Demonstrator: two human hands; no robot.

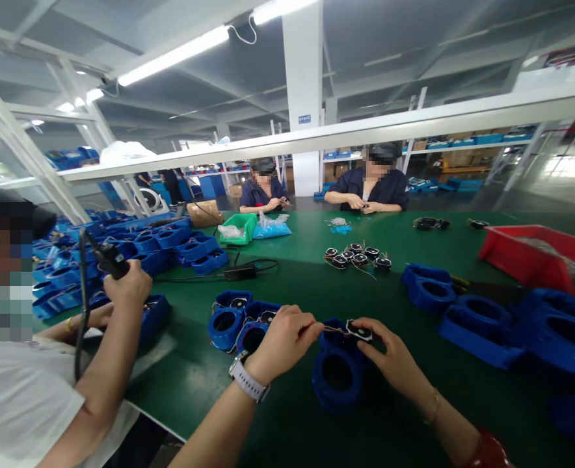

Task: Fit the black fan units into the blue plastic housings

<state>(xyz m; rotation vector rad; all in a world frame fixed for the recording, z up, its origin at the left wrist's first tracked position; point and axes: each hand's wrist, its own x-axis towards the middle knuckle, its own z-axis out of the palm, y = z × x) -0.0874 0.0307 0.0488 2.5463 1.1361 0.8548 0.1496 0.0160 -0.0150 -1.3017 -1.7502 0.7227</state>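
My right hand (393,356) grips a small black square component with a pale rim (359,330) between thumb and fingers. Thin light wires (334,329) run from this part to my left hand (290,338), whose thumb and forefinger are pinched on them. Just below both hands lies a blue plastic housing (337,383) with a large round opening. Left of it, two similar blue housings (225,328) sit side by side, with black components and wires inside; my left hand partly covers the nearer one.
Several black components (356,255) lie mid-table. More blue housings (482,325) and a red bin (536,257) are on the right. At left, a co-worker's hand (130,286) holds a black corded tool (112,258). Two people sit opposite, beyond a green bin (239,229).
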